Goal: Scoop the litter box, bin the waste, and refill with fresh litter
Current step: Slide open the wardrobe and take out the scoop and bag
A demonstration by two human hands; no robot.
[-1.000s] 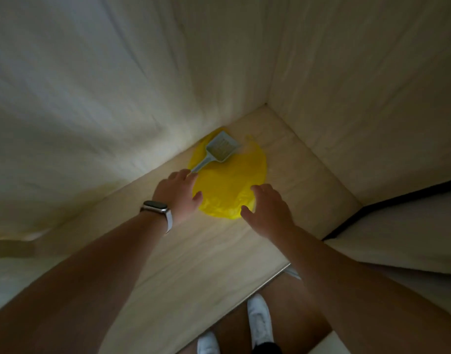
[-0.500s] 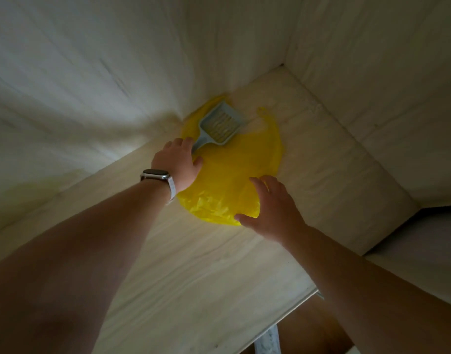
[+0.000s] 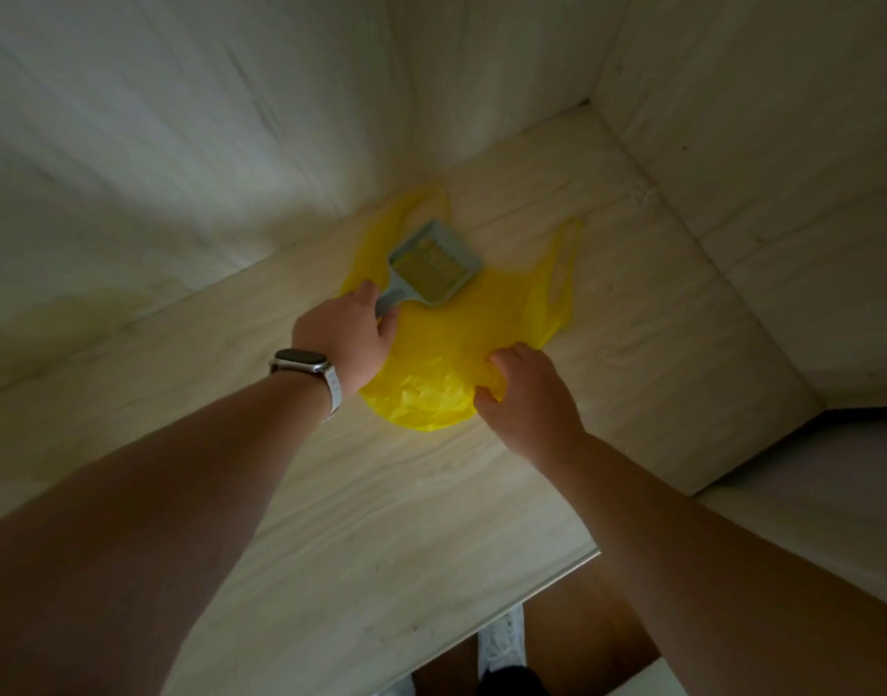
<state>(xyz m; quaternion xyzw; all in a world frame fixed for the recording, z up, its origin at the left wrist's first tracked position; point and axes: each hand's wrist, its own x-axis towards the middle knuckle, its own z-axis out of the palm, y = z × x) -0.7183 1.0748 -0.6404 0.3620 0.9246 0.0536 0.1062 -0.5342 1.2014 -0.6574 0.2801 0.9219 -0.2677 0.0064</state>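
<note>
Scoop [image 3: 434, 263] sits on top of a yellow plastic bag [image 3: 456, 344], both on a pale wood-grain shelf [image 3: 361, 519], far back near the corner where two matching panels meet. Scoop is grey-blue, slotted pan facing up, with the pan end away from the person and the handle toward them. Left hand [image 3: 343, 339] is on the handle: index finger one side, thumb the other, handle end hidden under the palm, so it reads as a grip (how tight, can't tell). Right hand [image 3: 529, 399] is at the bag's near right edge, fingers curled in with plastic bunched between them and the thumb, so a pinch on the bag. Bag lies mostly flat, crumpled at the near end between the two hands. Its two carry loops are spread at the far end, one behind the scoop pan, one off to the right. Whether the loop behind the pan touches the back panel or just stops short, can't tell. Watch [image 3: 303, 364] with a light strap on the left wrist. Both forearms are bare, reaching in over the shelf's near edge. Below that edge are brown floor [image 3: 572, 625] and a white shoe [image 3: 501, 640]. Lighting is dim, with the brightest patches on the left panel [image 3: 180, 143] and around the bag.
</note>
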